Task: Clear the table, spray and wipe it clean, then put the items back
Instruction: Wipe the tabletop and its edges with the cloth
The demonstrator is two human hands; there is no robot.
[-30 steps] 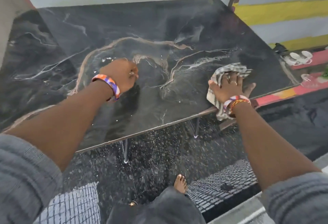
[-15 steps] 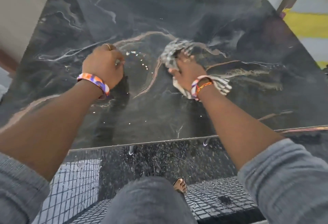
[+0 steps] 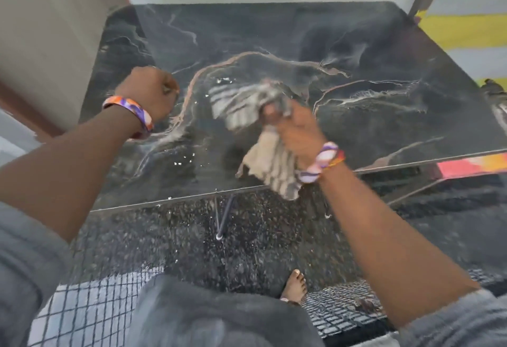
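From the head camera, the dark marble-patterned surface (image 3: 356,52) carries no items that can be seen — only scattered white specks or droplets (image 3: 183,160) near the front edge and a few more beside the cloth. The right hand (image 3: 297,129) has its fingers curled round a striped cloth (image 3: 241,105), bunched in the grip; one part fans out toward the middle of the surface and a paler tail hangs back past the front edge. Motion blur hides whether the cloth lies flat on the marble or is slightly lifted. The left hand (image 3: 151,91) sits on the surface off to the left, fingers closed into a fist; something small and pale shows at the fingertips, too blurred to name, so whether it holds anything cannot be told.

By the look of it, clearing is done and spraying too — the work is in the wiping stage. The specks by the front edge are not yet wiped, and putting the items back is all still to come.
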